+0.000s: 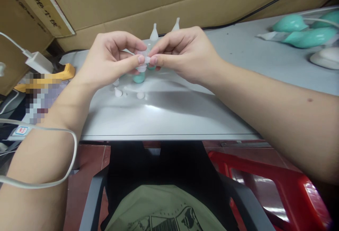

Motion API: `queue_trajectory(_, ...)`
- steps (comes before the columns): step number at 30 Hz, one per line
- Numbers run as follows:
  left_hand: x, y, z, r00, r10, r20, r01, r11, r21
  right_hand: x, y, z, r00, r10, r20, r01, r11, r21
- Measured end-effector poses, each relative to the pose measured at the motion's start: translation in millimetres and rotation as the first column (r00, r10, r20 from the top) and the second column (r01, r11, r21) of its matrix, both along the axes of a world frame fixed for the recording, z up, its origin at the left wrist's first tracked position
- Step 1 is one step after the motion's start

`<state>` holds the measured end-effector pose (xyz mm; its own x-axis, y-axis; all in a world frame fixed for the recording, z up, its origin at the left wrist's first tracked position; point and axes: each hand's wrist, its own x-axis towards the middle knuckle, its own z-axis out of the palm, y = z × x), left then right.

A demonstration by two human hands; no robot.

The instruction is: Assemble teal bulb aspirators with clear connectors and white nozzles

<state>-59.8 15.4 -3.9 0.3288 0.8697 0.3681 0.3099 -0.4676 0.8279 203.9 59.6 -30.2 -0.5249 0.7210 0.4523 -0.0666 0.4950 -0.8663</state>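
A small translucent plastic piece (pixel 146 60) is pinched between the fingertips of both hands, above the white table. My left hand (pixel 113 56) grips it from the left with thumb and forefinger. From the other side, the thumb and forefinger of my right hand (pixel 182 52) close on it, partly hiding its shape. Directly beneath is a small container with a green bottom (pixel 139 77); whether it touches the piece I cannot tell. White pointed nozzle tips (pixel 154 33) stand behind the hands. A small white cone-shaped tip (pixel 118 92) and a round white piece (pixel 140 95) lie nearer me.
Green bulb-shaped items (pixel 308 36) and a white rounded object (pixel 325 58) sit at the right. Cardboard (pixel 127 1) walls the back, with a black cable along it. A yellow power strip (pixel 66 72) with a white charger is left; a white cable crosses my left arm.
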Motion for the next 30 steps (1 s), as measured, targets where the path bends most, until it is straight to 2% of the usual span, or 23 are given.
queue_trajectory(6, -0.2, -0.5, 1.1, 1.0, -0.01, 0.0, 0.01, 1.0, -0.009, 0.0, 0.6, -1.2, 0.999, 0.024, -0.026, -0.024, 0.999, -0.021)
queue_trajectory(12, 1.0, -3.7, 3.4, 0.999, -0.012, 0.044, 0.013, 1.0, -0.027, 1.6, 2.3, -1.0, 0.998, 0.04, 0.045, -0.038, 0.998, -0.057)
queue_trajectory(17, 1.1, -6.4, 5.4, 0.999, -0.044, 0.019, 0.045, 0.999, -0.027, 1.5, 4.0, -2.6, 0.996, 0.083, 0.031, -0.082, 0.996, -0.037)
queue_trajectory(23, 4.1, -5.1, 3.6, 1.0, 0.001, 0.001, -0.001, 0.999, -0.036, -1.2, 6.0, -7.1, 0.995, 0.094, 0.03, -0.093, 0.995, -0.029)
queue_trajectory(30, 7.6, -7.4, 1.7, 0.997, 0.007, 0.081, -0.004, 0.999, -0.038, -0.3, 2.5, -5.5, 0.997, 0.061, 0.04, -0.062, 0.998, 0.016)
